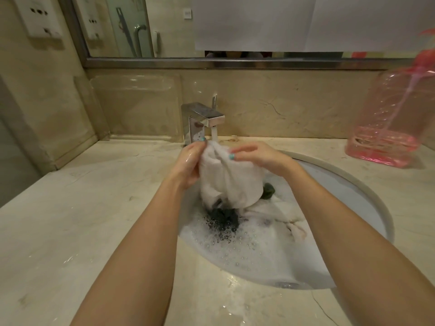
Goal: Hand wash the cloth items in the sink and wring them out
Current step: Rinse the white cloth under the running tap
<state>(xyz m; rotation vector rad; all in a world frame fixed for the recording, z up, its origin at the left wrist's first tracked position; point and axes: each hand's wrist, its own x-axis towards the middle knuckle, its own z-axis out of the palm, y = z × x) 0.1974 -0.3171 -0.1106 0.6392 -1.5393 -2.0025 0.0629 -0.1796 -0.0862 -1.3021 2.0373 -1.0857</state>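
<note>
A wet white cloth [231, 182] hangs above the oval sink [367, 194], its top edge under the stream from the chrome tap [202, 121]. My left hand [188, 163] pinches the cloth's upper left edge. My right hand [256, 155] pinches its upper right edge. The cloth's lower end reaches down to soapy water [247, 245]. A dark cloth [223, 220] lies in the foam just under it. More white cloth [284, 220] lies in the basin to the right, and a dark green item [268, 190] peeks out behind the held cloth.
A pink transparent pump bottle [395, 118] stands on the marble counter [82, 220] at the right. A clear plastic box [138, 107] leans against the back wall left of the tap. A mirror [211, 27] runs above. Water is splashed on the counter's front edge.
</note>
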